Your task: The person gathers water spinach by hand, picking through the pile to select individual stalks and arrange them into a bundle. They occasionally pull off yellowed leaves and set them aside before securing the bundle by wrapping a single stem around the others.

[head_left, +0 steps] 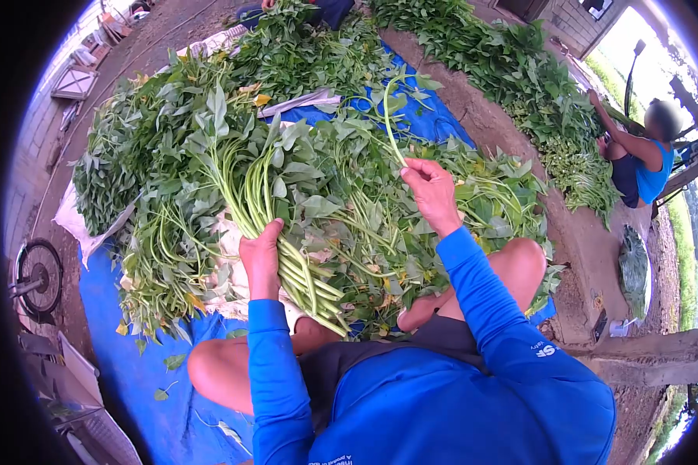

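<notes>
My left hand (261, 252) is wrapped round a thick bunch of long green stems (244, 190). The leafy tops point up and away, and the cut ends stick out below the hand towards my lap. My right hand (432, 190) pinches a single green stem (388, 120) near its lower end; it curves upward, apart from the bunch. Beneath and beyond both hands lies a wide heap of loose leafy greens (357, 209), with some yellow leaves among them.
A blue tarp (124, 310) lies under the heap. Dense greens (139, 155) are piled at the left, with more in a row (504, 70) at the upper right. One person (647, 159) sits at the right; another is partly visible at the top. A wheel (39, 279) stands left.
</notes>
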Demonstrator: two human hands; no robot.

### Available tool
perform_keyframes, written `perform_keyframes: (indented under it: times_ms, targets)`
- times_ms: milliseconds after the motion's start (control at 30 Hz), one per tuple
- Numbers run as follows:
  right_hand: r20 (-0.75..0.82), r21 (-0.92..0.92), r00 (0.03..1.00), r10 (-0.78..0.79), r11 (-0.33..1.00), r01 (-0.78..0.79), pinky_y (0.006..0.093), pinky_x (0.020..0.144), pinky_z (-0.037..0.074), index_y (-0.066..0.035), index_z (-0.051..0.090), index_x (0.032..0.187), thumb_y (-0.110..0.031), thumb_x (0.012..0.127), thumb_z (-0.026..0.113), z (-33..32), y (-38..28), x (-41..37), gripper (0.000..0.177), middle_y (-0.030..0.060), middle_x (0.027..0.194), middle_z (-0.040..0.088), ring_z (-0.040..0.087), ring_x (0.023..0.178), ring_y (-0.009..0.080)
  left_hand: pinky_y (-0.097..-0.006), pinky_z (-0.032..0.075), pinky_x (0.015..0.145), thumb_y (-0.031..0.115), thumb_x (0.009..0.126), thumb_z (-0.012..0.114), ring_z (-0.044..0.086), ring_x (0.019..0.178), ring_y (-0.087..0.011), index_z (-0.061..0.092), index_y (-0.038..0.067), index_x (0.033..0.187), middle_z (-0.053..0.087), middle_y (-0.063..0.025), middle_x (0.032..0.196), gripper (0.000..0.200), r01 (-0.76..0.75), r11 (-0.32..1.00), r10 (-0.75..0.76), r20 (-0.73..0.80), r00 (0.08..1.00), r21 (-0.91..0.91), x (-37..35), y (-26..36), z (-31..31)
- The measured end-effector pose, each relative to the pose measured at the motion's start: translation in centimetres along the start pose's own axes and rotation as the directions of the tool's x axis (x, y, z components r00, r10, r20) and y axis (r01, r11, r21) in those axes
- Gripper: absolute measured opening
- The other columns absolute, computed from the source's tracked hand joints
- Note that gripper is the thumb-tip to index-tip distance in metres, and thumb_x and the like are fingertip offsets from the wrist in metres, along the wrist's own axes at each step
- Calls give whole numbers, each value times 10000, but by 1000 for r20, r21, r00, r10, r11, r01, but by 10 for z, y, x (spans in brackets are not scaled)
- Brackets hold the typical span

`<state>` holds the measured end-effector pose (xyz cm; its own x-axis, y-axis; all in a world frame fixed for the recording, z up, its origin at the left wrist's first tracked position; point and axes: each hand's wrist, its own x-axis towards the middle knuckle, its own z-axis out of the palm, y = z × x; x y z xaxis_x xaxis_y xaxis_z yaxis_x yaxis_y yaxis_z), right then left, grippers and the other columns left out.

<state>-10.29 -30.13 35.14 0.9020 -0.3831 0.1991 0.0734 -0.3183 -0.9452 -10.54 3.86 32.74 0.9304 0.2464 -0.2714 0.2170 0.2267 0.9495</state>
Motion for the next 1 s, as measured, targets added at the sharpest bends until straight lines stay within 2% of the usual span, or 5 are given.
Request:
perform_keyframes:
  times_ms: [333, 400, 833, 933, 1000]
  targets:
    - [328, -362, 945, -23, 920, 148, 459, 940, 556, 6, 790, 1102, -238, 949, 685, 72, 37, -80, 307, 252, 1083, 750, 724, 1041, 400, -342, 583, 762, 128, 888, 821, 714, 861, -186, 688, -50, 1231, 761, -106, 1049, 408, 325, 886, -284, 168, 944, -330, -32, -151, 64]
    - [460, -491, 826, 326, 868, -70, 416, 967, 556, -1, 780, 1171, -252, 977, 690, 81, 59, -108, 330, 256, 1126, 765, 745, 1072, 362, -344, 586, 756, 188, 906, 824, 715, 853, -184, 709, -29, 1205, 756, -93, 1059, 387, 387, 839, -336, 195, 921, -383, -34, -188, 61]
    - [637, -370, 730, 247, 929, 9, 448, 851, 573, 9, 754, 1086, -178, 988, 644, 97, 126, -160, 238, 254, 992, 736, 726, 896, 389, -376, 628, 684, 97, 856, 840, 738, 780, -230, 701, -50, 1103, 746, -133, 968, 319, 659, 719, -604, 270, 750, -223, -23, -239, 30]
    - [454, -126, 617, 643, 731, -670, 453, 805, 585, -29, 762, 976, -165, 930, 654, 84, 108, -126, 180, 225, 915, 752, 723, 839, 406, -383, 621, 638, 88, 865, 785, 714, 685, -246, 678, -39, 1051, 714, -115, 826, 250, 548, 818, -535, 120, 836, -174, -14, -184, 17]
    - [73, -433, 955, 288, 872, -230, 457, 829, 596, -56, 786, 1008, -175, 903, 679, 69, 186, -106, 192, 207, 947, 770, 739, 871, 396, -374, 577, 597, 82, 843, 796, 689, 656, -218, 692, -52, 1050, 718, -93, 838, 267, 369, 924, -373, -34, 927, -102, -8, -133, 3]
